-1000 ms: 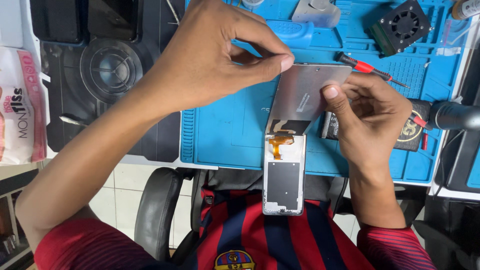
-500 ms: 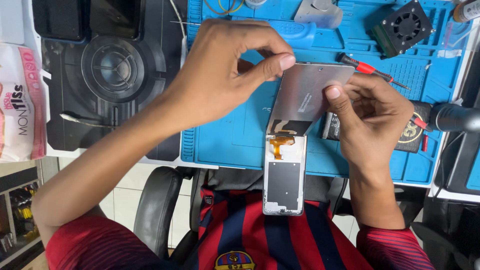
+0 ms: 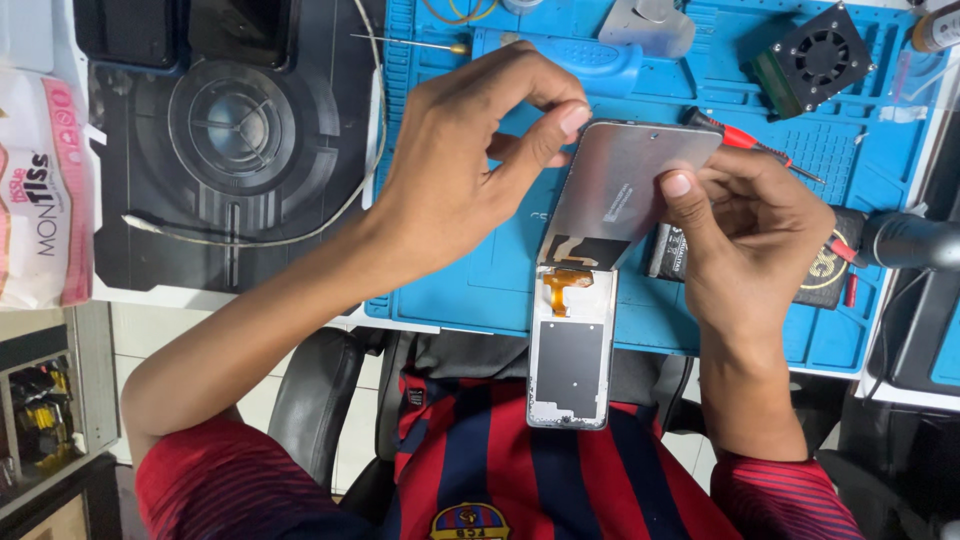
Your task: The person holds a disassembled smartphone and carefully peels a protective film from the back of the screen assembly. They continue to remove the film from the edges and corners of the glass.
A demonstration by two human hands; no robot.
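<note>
**Display panel lifted off phone frame, both hands on panel**

Far left: a white and pink tissue pack (image 3: 40,190) lies at the tabletop edge. Next to it a black mat (image 3: 230,150) with a round printed pattern, a thin pale cable looped over it.

Left hand (image 3: 470,170): thumb and forefinger closed in a pinch at the top left corner of the display panel (image 3: 625,185); other fingers curled loosely.

Display panel: thin, silvery grey back face showing, rounded corners, dark patch at its lower edge. Held above the blue work mat (image 3: 480,290), tilted, long axis running from lower left to upper right, top end pointing up and right. An orange flex ribbon (image 3: 565,285) joins its lower edge to the phone frame (image 3: 570,350).

Phone frame: silver rim, dark inner plate, long axis straight toward the person, its lower end over the striped shirt.

Right hand (image 3: 750,230): closed on the panel's right edge, thumb pressed flat on the back face.

Behind: a red-handled screwdriver (image 3: 750,140) and a small black fan (image 3: 815,60) on the work mat.
</note>
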